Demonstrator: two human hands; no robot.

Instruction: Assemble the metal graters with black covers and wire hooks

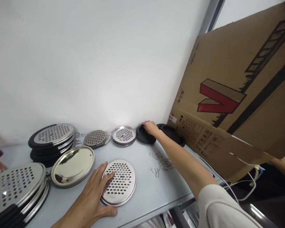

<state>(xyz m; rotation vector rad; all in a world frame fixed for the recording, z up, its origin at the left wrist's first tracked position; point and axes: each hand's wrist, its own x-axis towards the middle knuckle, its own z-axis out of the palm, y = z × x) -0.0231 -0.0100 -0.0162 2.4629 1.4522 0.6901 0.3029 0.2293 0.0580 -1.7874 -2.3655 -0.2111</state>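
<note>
Nearest you, your left hand (92,193) is spread wide over the grey table (152,198), its fingers lying on the left side of a perforated metal disc (121,185) and its thumb low by the near rim; you are touching the disc, not gripping it. At your far left sits a black-edged stack of perforated plates (11,186). A little farther off lie shiny gold-toned lids (73,166), and, under your right forearm, a loose scatter of wire clips (163,162). Along the back you have another black-edged stack (53,134), some small darker discs (95,138) and a neat pile of perforated discs (124,135). Beside that pile your right hand (151,127) reaches a black disc (144,136), fingers bent over its far side; whether they grip it, you cannot tell
</note>
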